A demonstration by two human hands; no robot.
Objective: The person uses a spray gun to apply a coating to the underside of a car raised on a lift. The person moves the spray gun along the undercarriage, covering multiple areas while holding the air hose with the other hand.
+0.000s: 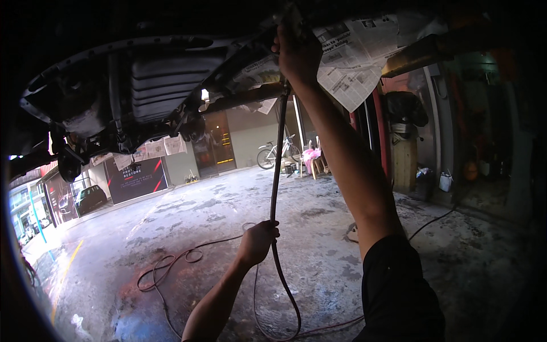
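Observation:
My right hand [299,57] is raised high at the top centre, closed around the handle of a dark hose-fed hand tool [292,21]. Shadow hides most of the tool, and its exact kind does not show. From below that fist a dark hose [280,151] hangs down. Lower down, my left hand [259,242] grips the same hose, which then curves to the floor. Above both hands spreads the dark underside of a raised vehicle [171,77]. Printed newspaper sheets [359,51] cover parts of it beside my right hand.
Thin hose loops [165,268] lie on the stained concrete floor [211,211]. Farther back stand a white bicycle [276,153], a small stool [313,162] with pink material, and a dark sign panel [135,178]. A wooden post [404,162] rises at the right.

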